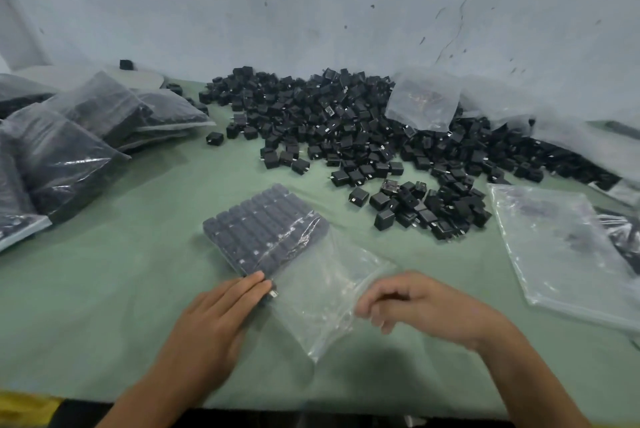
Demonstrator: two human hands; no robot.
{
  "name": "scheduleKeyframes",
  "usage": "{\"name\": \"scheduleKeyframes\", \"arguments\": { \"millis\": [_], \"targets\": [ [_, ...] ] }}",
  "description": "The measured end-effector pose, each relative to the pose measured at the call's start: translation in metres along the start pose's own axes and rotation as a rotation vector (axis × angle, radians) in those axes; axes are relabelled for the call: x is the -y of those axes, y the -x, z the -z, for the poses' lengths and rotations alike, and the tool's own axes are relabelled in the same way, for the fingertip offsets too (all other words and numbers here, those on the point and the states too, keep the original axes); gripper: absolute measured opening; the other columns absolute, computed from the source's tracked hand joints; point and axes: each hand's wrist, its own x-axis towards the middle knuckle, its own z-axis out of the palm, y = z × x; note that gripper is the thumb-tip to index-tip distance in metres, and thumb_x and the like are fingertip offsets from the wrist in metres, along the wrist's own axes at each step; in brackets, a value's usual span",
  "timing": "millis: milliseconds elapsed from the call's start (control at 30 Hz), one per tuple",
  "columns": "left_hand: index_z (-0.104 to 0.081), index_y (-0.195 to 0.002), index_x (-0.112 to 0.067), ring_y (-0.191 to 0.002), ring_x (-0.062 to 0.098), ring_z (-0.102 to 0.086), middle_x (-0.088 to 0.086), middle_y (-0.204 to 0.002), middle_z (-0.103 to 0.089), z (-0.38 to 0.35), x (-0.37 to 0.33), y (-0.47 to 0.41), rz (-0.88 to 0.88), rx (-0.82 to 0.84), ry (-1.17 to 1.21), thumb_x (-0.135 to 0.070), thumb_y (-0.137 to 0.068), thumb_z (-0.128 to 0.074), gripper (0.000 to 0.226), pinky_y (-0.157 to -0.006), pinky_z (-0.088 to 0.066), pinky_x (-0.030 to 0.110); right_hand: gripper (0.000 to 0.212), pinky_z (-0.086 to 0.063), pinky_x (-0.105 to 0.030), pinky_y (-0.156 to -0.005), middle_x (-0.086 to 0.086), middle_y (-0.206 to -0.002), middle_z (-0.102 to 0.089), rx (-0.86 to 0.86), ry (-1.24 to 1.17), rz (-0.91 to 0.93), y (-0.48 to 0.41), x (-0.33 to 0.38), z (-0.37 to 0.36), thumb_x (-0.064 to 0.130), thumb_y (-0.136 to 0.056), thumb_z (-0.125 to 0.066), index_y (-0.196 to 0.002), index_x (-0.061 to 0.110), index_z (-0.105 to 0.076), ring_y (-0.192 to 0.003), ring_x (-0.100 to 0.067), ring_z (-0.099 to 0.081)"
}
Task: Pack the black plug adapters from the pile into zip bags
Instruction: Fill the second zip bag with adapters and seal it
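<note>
A clear zip bag (322, 292) lies on the green table in front of me, its far half filled with neat rows of black plug adapters (263, 226). My left hand (214, 320) lies flat, fingers together, pressing the near edge of the packed block, where one adapter's prongs stick out. My right hand (415, 303) hovers at the bag's empty near-right edge, fingers curled loosely and apart; whether it pinches the plastic I cannot tell. The loose pile of black adapters (363, 140) spreads across the back of the table.
Several filled bags (79, 136) are stacked at the left. Empty clear bags (568, 251) lie at the right, and more crumpled plastic (422, 101) rests on the pile near the grey wall. The table's front edge runs just below my forearms.
</note>
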Motion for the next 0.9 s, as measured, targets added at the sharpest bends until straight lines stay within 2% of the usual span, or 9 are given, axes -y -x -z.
{"name": "scheduleKeyframes", "arguments": {
  "millis": [67,167,233,300,467,567,700,800,900],
  "targets": [
    [-0.062,-0.136,-0.02,-0.12,0.018,-0.061,-0.005,-0.145,-0.055,0.001,-0.001,-0.001,0.007,0.002,0.003,-0.017,-0.081,-0.045,0.057,-0.098,-0.041,0.028,0.027,-0.056,-0.03,-0.075,-0.002,-0.096,-0.073,-0.254,0.164,0.056,-0.004,0.007,0.033,0.005,-0.093,-0.061,-0.094,0.026,-0.076,-0.083,-0.018,-0.066],
    [-0.063,-0.135,-0.019,-0.119,0.018,-0.062,-0.005,-0.145,-0.055,0.001,-0.003,-0.002,0.004,0.0,0.004,-0.018,-0.081,-0.045,0.056,-0.097,-0.042,0.029,0.028,-0.05,-0.036,-0.092,0.008,-0.114,-0.065,-0.587,0.644,0.011,-0.041,0.006,0.065,0.01,-0.096,-0.057,-0.111,0.03,-0.069,-0.103,-0.021,-0.062],
    [-0.063,-0.134,-0.018,-0.119,0.018,-0.063,-0.005,-0.145,-0.055,0.002,-0.004,-0.001,0.006,0.001,0.011,-0.018,-0.081,-0.045,0.056,-0.097,-0.042,0.029,0.037,-0.043,-0.04,-0.103,0.007,-0.134,-0.054,-0.586,0.833,-0.066,-0.071,-0.003,0.073,0.012,-0.096,-0.051,-0.129,0.028,-0.059,-0.117,-0.022,-0.056],
    [-0.063,-0.135,-0.019,-0.118,0.019,-0.064,-0.005,-0.144,-0.055,0.003,-0.004,-0.001,0.012,0.01,0.009,-0.019,-0.082,-0.045,0.056,-0.096,-0.043,0.03,0.044,-0.044,-0.039,-0.102,0.008,-0.146,-0.044,-0.51,0.917,-0.141,-0.091,-0.016,0.076,0.015,-0.097,-0.051,-0.139,0.028,-0.051,-0.123,-0.023,-0.054],
    [-0.064,-0.134,-0.019,-0.118,0.019,-0.065,-0.005,-0.144,-0.056,0.007,-0.005,-0.001,0.01,0.016,0.007,-0.019,-0.083,-0.045,0.054,-0.095,-0.043,0.03,0.041,-0.047,-0.044,-0.095,-0.001,-0.137,-0.047,-0.552,0.917,-0.257,-0.1,-0.039,0.078,0.035,-0.101,-0.051,-0.141,0.029,-0.047,-0.116,-0.031,-0.057],
    [-0.064,-0.133,-0.018,-0.119,0.019,-0.064,-0.004,-0.144,-0.056,0.008,-0.004,-0.002,0.007,0.01,0.014,-0.019,-0.084,-0.044,0.053,-0.097,-0.043,0.03,0.033,-0.05,-0.041,-0.092,-0.001,-0.121,-0.055,-0.643,0.625,-0.197,-0.08,-0.039,0.075,0.039,-0.1,-0.051,-0.132,0.03,-0.052,-0.104,-0.025,-0.06],
    [-0.064,-0.134,-0.017,-0.118,0.018,-0.064,-0.004,-0.144,-0.056,0.007,-0.005,-0.002,0.006,0.009,0.011,-0.019,-0.083,-0.044,0.054,-0.096,-0.043,0.029,0.013,-0.058,-0.032,-0.068,-0.005,-0.089,-0.052,-0.716,-0.286,0.032,-0.03,-0.03,0.055,0.014,-0.1,-0.056,-0.109,0.021,-0.064,-0.068,-0.02,-0.062],
    [-0.062,-0.135,-0.016,-0.12,0.019,-0.063,-0.004,-0.146,-0.054,0.005,-0.003,-0.002,0.005,0.014,0.018,-0.019,-0.084,-0.044,0.054,-0.098,-0.043,0.03,0.012,-0.046,-0.026,-0.057,-0.004,-0.078,-0.054,-0.702,-0.326,0.061,0.01,-0.033,0.03,0.007,-0.092,-0.067,-0.103,0.012,-0.064,-0.061,-0.017,-0.051],
    [-0.061,-0.137,-0.016,-0.122,0.019,-0.062,-0.004,-0.147,-0.052,0.004,-0.002,-0.001,0.012,0.014,0.029,-0.019,-0.086,-0.044,0.054,-0.099,-0.043,0.032,0.02,-0.041,-0.022,-0.05,-0.004,-0.088,-0.069,-0.576,-0.212,-0.006,0.033,-0.038,-0.009,0.006,-0.085,-0.074,-0.097,0.022,-0.07,-0.06,-0.012,-0.05]
  ]
}}
